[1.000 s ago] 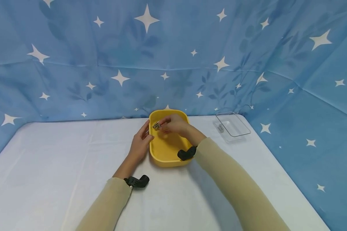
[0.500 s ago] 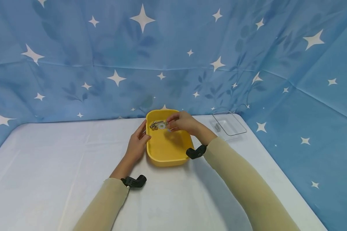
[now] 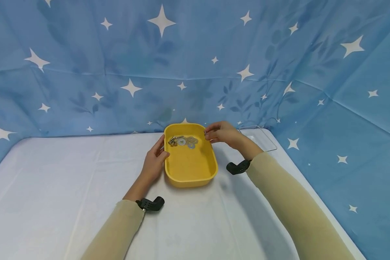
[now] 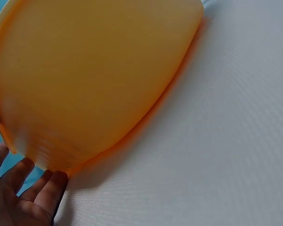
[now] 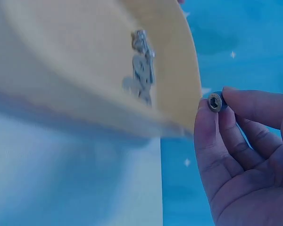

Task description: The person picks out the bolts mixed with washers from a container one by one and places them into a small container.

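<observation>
A yellow plastic bin (image 3: 191, 164) stands on the table. At its left side, my left hand (image 3: 153, 162) holds the wall, thumb over the rim and fingers along the outside; the left wrist view shows those fingers (image 4: 52, 188) against the outer wall. Inside the bin, toward the back, lie several metal screws (image 3: 173, 141) and flat washers (image 3: 191, 146). Just above the right rim, my right hand (image 3: 225, 135) pinches a small socket-head bolt (image 5: 215, 102) between thumb and fingertips. Its hex recess faces the right wrist camera.
Behind the right hand, a clear plastic box (image 3: 268, 139) sits near the table's back right corner, partly hidden by the hand. A white cloth (image 3: 68, 187) covers the table. The blue star-patterned curtain (image 3: 195, 54) rises along the back and right edges.
My right hand has drawn rightward from over the hardware to the bin's right rim, bolt in its fingertips. Screws and washers now lie spread in the bin. The left hand keeps its hold.
</observation>
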### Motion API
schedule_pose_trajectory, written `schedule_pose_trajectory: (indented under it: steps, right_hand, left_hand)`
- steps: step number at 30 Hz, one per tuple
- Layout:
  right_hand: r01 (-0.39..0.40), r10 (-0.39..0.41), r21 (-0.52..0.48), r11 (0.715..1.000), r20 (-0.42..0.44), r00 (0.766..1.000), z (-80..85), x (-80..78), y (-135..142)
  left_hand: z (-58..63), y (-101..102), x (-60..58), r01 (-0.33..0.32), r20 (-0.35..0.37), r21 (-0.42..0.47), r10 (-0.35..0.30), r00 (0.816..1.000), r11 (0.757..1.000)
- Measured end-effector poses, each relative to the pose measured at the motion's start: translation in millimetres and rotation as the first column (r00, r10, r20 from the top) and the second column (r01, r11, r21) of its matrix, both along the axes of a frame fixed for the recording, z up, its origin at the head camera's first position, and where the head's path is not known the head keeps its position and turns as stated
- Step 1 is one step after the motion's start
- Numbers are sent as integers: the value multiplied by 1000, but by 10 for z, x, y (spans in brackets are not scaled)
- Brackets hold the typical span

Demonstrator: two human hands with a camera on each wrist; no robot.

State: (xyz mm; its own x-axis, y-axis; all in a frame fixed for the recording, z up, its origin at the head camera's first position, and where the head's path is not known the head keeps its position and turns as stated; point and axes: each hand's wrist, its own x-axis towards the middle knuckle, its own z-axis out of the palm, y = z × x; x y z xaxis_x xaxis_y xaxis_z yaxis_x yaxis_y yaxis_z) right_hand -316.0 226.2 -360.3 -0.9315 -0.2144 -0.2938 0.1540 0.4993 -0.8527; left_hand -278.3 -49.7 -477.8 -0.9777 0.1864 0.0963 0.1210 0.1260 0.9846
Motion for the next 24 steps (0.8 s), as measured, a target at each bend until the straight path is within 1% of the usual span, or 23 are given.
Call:
schedule_pose_trajectory:
  steps: [2, 4, 7, 9, 11, 13, 17, 21, 24]
  right_hand:
    - [7, -7, 4, 1000, -12, 1000, 7, 1, 105]
    - [15, -15, 3, 1000, -24, 1000, 8, 2, 208]
    - [36, -36, 0, 999, -32, 999, -18, 7, 331]
    - [50, -50, 2, 999, -31, 998, -49, 16, 394]
    - [67, -67, 6, 998, -23, 997, -83, 27, 460]
    - [79, -78, 19, 997, -16, 997, -102, 36, 544]
    - [103, -102, 51, 993, -22, 995, -76, 70, 764]
    - [134, -131, 70, 989, -50, 990, -27, 111, 978]
    - [153, -148, 85, 985, -61, 987, -24, 122, 1089]
  left_hand:
    - [10, 9, -7, 9, -12, 8, -9, 1000, 1000]
    - [112, 10, 41, 23, 3, 13, -23, 1000, 1000]
    - [110, -4, 51, 17, 8, 8, -17, 1000, 1000]
    - [103, -23, 68, 9, 24, 3, -9, 1000, 1000]
    - [7, -38, 48, -8, 22, -3, 8, 1000, 1000]
    - [5, -49, 73, -13, 36, -2, 13, 999, 1000]
    - [-3, -39, 82, -11, 46, 2, 11, 999, 1000]
    - [-10, -18, 43, 5, 31, 9, -5, 1000, 1000]
    - [-3, -10, 18, 6, 22, 18, -6, 1000, 1000]
